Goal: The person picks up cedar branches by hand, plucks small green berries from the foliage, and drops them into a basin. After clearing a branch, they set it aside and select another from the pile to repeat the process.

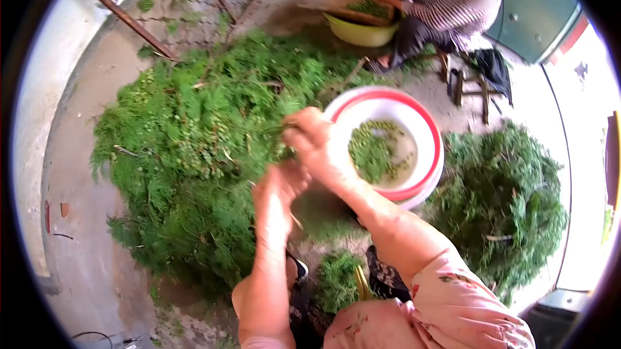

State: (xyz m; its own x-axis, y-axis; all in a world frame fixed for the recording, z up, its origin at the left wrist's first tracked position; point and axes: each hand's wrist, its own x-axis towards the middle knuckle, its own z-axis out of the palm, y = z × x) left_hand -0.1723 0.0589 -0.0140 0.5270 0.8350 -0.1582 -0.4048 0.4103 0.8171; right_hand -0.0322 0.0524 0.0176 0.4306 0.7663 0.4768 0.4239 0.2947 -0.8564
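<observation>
My left hand (278, 190) is closed at the right edge of a large heap of feathery green branches (174, 129). A short stem pokes out below it, so it appears to grip a leafy sprig. Just above and to the right, my right hand (314, 142) has its fingers curled and pinched on fine greenery; the fingertips blend into the heap behind. Beside my right hand stands a white basin with a red rim (435, 135). Inside it lie small round green berries (385, 132) and some green leaf bits (372, 161).
A second pile of branches (511, 200) lies at right. Another person (446, 0) sits at the top, hands over a yellow tub (362, 33). A wooden stool (475, 93) is behind them. A metal mesh panel (187, 0) leans at upper left. Small sprigs (339, 278) lie near my feet.
</observation>
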